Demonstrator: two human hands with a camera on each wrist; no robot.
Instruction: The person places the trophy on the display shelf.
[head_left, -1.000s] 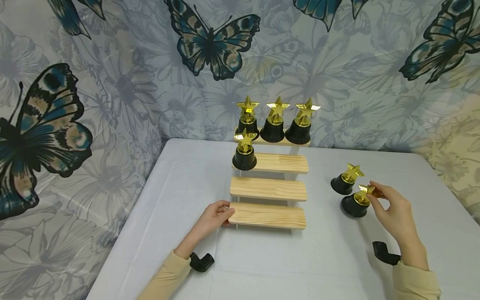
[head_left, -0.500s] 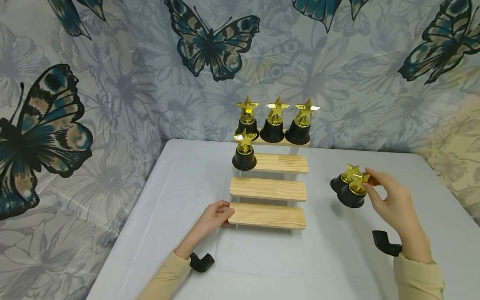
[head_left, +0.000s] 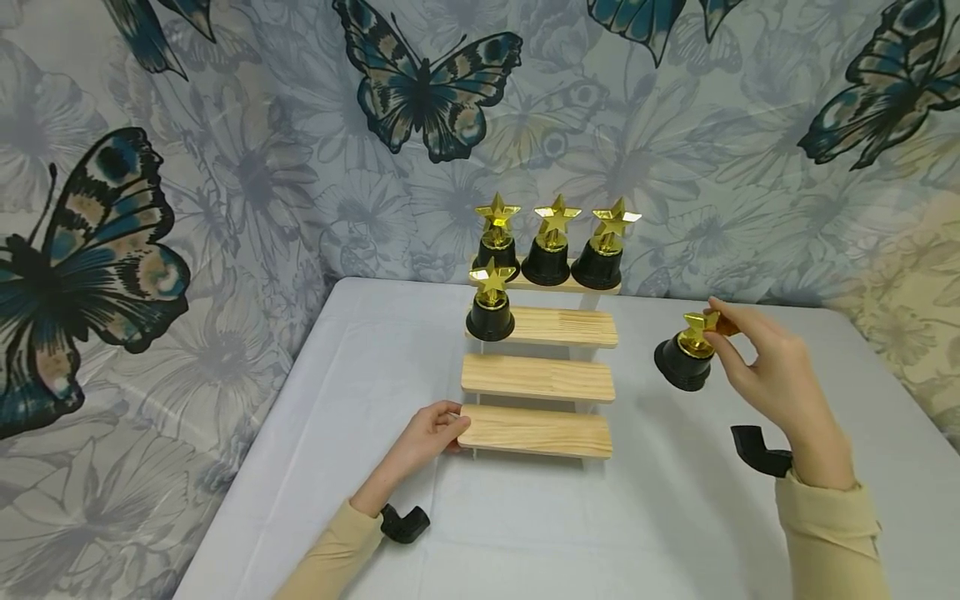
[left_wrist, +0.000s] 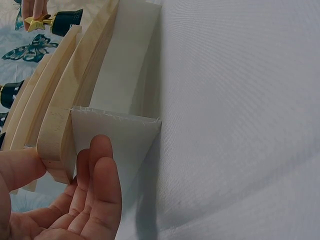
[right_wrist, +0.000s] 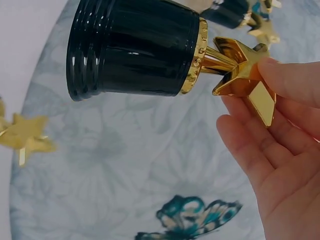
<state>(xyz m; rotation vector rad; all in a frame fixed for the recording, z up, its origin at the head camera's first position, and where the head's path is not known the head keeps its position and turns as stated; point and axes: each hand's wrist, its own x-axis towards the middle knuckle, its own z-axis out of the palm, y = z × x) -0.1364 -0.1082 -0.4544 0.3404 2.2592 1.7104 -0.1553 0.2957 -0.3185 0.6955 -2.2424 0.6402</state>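
Note:
My right hand (head_left: 780,379) pinches the gold star of a small star trophy (head_left: 682,365) with a black base, its thumb on one star point in the right wrist view. That trophy is tilted and held above the table, right of the wooden stepped display stand (head_left: 536,432). My left hand (head_left: 426,437) grips the left end of the stand's lowest shelf; in the left wrist view the thumb touches the board (left_wrist: 55,145) and fingers curl below it. A second loose trophy (right_wrist: 27,132) shows only its star in the right wrist view; in the head view the held one hides it.
Three trophies (head_left: 546,260) stand in a row on the stand's top shelf. Another trophy (head_left: 491,317) is at the left end of the shelf below. The white-covered table (head_left: 360,350) meets a butterfly-patterned cloth backdrop (head_left: 247,167) behind.
My right hand has lifted the trophy off the table and moved it up and leftward, now in front of the other loose trophy. My left hand stays on the stand.

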